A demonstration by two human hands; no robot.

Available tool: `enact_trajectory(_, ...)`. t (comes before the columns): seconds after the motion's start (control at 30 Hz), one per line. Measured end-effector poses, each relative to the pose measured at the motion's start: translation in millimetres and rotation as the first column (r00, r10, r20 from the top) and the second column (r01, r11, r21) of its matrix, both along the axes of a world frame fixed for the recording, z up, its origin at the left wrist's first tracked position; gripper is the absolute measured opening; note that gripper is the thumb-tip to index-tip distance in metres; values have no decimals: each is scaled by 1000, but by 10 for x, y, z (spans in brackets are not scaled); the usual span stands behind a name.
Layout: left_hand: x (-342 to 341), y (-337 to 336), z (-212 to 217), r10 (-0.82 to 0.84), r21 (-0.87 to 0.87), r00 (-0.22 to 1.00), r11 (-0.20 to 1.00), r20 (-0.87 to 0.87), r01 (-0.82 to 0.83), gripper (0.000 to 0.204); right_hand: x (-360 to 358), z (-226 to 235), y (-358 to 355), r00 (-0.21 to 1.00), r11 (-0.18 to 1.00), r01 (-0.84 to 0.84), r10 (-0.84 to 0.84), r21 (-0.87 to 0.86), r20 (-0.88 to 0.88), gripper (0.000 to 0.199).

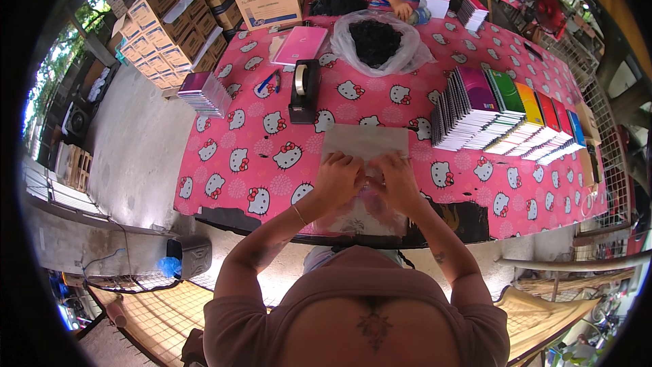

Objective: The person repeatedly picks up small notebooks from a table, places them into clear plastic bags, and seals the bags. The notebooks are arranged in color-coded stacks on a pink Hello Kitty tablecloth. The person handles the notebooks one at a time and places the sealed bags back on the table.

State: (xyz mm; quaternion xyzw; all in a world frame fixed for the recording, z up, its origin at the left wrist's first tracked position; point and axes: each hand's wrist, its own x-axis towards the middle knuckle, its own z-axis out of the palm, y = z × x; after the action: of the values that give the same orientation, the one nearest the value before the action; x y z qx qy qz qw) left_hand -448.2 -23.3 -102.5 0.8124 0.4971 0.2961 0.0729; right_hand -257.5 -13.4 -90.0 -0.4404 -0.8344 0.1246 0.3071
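Note:
At the near edge of the table, my left hand [341, 175] and my right hand [394, 178] are close together with curled fingers. Both are over a pale, translucent sheet [367, 139] lying flat on the tablecloth. Some glossy clear plastic [363, 207] shows just below the hands. Whatever is pinched between the fingers is too small or hidden to make out. Beyond the sheet stands a black tape dispenser [303, 105] with a roll of tape in it.
Stacked spiral notebooks [468, 109] in several colours line the right. A clear bag of black material [373, 41], a pink notebook [300, 45], blue pens [267, 81] and another notebook stack [205, 94] surround the dispenser. Opposite, a person's hand [402, 10] is near pink-covered notebooks [436, 0]. Cartons [166, 27] are piled left.

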Motion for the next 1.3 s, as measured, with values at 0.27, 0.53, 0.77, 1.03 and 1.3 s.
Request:
enact_trajectory(0.27,-319,474,-524,142,-612,824,740,549,280,45,116,-594,263,766,738,-294,-199,-608,-612,34)
enact_trajectory(0.53,-1842,1514,-909,679,-445,660,724,322,-527,43,-19,-566,245,867,861,-256,3,-440,-499,14)
enact_trajectory(0.77,-1696,1627,-942,533,-503,329,846,780,-179,24,-35,-505,190,776,780,-288,-150,-556,-613,24)
enact_trajectory(1.03,-1697,1351,-875,636,-344,733,762,239,-549,8,22,-723,231,723,742,-294,-240,-603,-648,41)
enact_trajectory(1.3,-274,979,594,-514,-488,857,745,15,455,29,5,-792,185,709,844,-189,-236,-502,-664,55)
